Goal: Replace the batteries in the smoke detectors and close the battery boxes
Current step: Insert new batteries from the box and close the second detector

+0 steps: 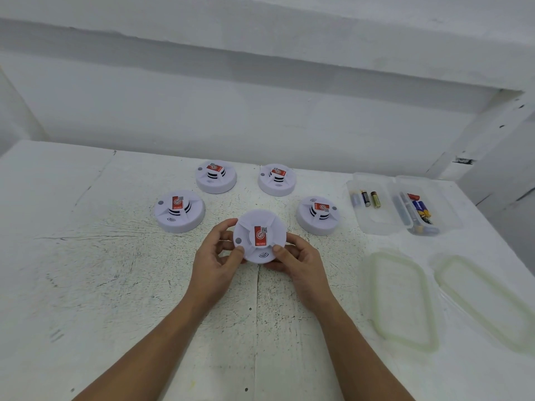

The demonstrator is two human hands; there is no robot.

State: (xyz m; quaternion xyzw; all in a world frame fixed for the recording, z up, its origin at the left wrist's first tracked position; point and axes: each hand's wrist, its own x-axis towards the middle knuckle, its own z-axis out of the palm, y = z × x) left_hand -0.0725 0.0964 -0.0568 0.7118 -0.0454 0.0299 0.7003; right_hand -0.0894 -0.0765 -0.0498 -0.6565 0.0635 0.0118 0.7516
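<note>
A round white smoke detector [260, 227] with a red label on its top is held just above the table, tilted towards me. My left hand [215, 263] grips its left rim with thumb and fingers. My right hand [301, 263] grips its lower right rim, thumb on the front face. Several more white detectors sit face up behind it: one at the left [179, 211], one at the back left [216, 177], one at the back right [277, 180], one at the right [318, 215]. No battery box is visible on any of them.
Two clear plastic tubs stand at the right: the nearer-left tub [373, 224] holds a few batteries [368, 198], the right tub [445, 215] holds several more [419, 211]. Their two clear lids [401, 299] [483, 299] lie in front. The white table [86, 256] meets a wall behind.
</note>
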